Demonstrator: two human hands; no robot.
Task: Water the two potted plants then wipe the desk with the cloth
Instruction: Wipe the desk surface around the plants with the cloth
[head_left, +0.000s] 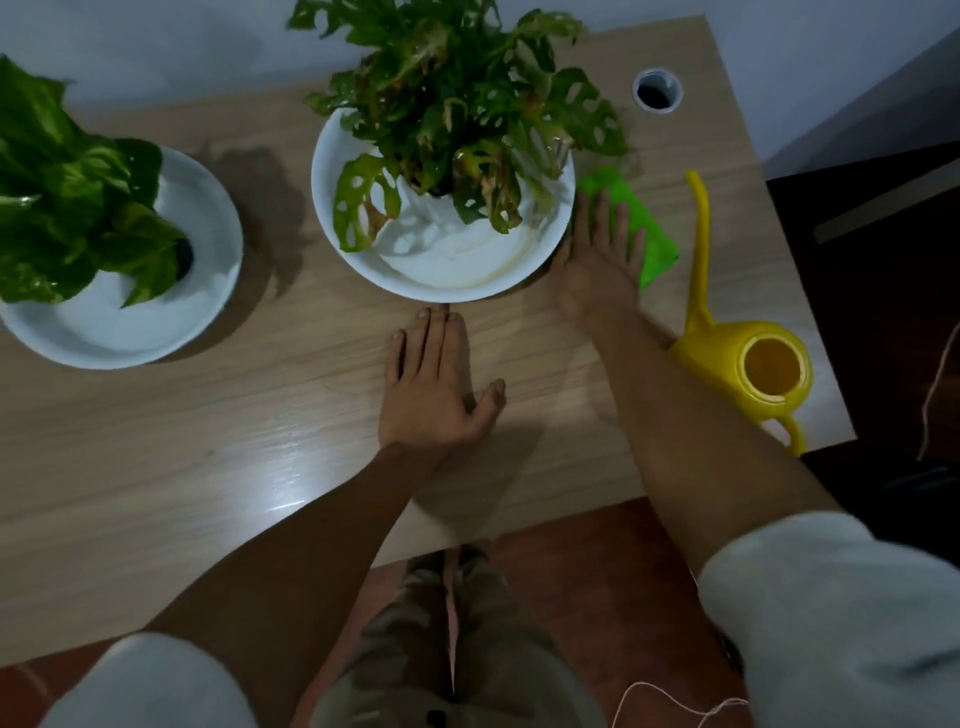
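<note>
The right hand (597, 260) lies flat, fingers straight, on the green cloth (647, 236), just right of the plant's white bowl (441, 270); the left hand (434, 384) rests open on the worktop (208, 441).

A home room, seen over a wood-grain desk (208, 415) with a cable grommet (657, 89) set against a pale wall, where two potted houseplants (452, 104) stand in white dishes (441, 280) above a reddish tiled floor (597, 561).
</note>
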